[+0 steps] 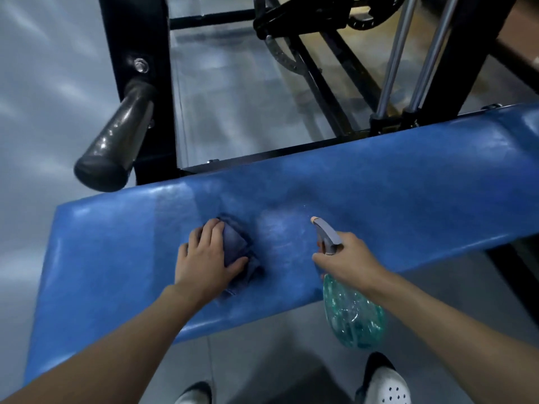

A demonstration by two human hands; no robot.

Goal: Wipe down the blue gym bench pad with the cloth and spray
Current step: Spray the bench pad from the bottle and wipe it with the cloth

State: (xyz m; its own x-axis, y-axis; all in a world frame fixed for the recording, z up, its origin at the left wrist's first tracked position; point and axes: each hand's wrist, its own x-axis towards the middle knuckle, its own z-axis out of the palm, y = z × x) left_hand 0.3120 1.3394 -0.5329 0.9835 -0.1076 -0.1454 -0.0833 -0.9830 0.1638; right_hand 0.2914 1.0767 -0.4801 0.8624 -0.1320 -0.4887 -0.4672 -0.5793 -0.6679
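The blue gym bench pad (379, 182) runs across the view from lower left to upper right. My left hand (204, 259) presses flat on a folded blue cloth (237, 247) near the pad's middle, fingers wrapped over its edges. My right hand (348, 259) grips the neck of a spray bottle (351, 313) with a clear green body and a grey trigger head. The nozzle points up and left over the pad, to the right of the cloth. A paler, damp-looking patch lies on the pad between the cloth and the nozzle.
A black machine frame upright with a dark padded handle (116, 141) stands behind the pad at left. Chrome guide rods (408, 53) and black frame bars rise behind at right. Grey floor lies all around, and my two shoes (388, 383) show at the bottom.
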